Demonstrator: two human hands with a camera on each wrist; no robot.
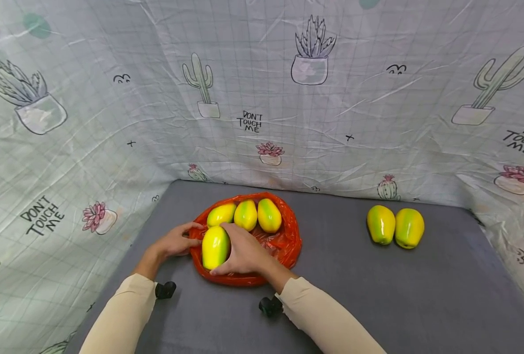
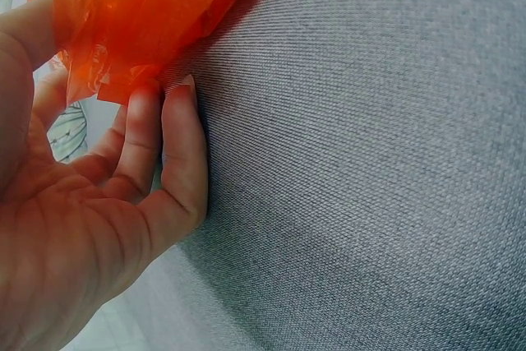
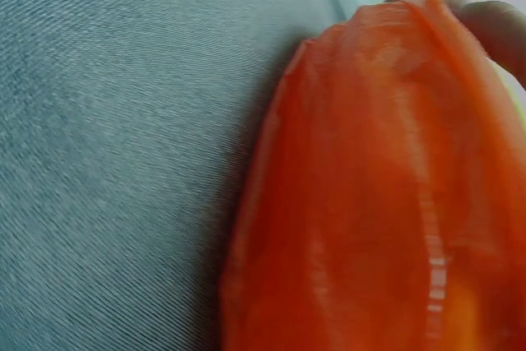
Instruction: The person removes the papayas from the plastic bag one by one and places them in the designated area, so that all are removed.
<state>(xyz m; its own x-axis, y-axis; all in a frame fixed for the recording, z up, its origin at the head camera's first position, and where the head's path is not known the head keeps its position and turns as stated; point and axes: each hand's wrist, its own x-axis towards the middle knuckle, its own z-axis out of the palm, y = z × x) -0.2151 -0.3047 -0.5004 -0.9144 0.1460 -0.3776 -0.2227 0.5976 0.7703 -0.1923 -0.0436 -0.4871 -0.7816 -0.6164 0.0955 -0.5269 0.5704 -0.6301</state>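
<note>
In the head view an open red plastic bag (image 1: pixel 293 241) lies spread with its rim in a ring. The right hand (image 1: pixel 246 253) grips a yellow-green fruit (image 1: pixel 214 248) over the bag's left part, thumb at its near end. Three similar fruits (image 1: pixel 245 215) lie in a row along the bag's far side. At the left rim is the left hand (image 1: pixel 173 244); in the left wrist view this hand (image 2: pixel 107 195) pinches the bag's edge (image 2: pixel 164 14) between thumb and bent fingers. The bag's side (image 3: pixel 370 187) fills much of the right wrist view, with parts of fingers (image 3: pixel 500 32) at upper right.
Two more yellow-green fruits (image 1: pixel 381 225) stand side by side on the right of the grey table (image 1: pixel 377 300). Behind and left of the table hangs a pale curtain (image 1: pixel 155 98) printed with cacti. Black wrist devices (image 1: pixel 165 290) sit by both sleeves.
</note>
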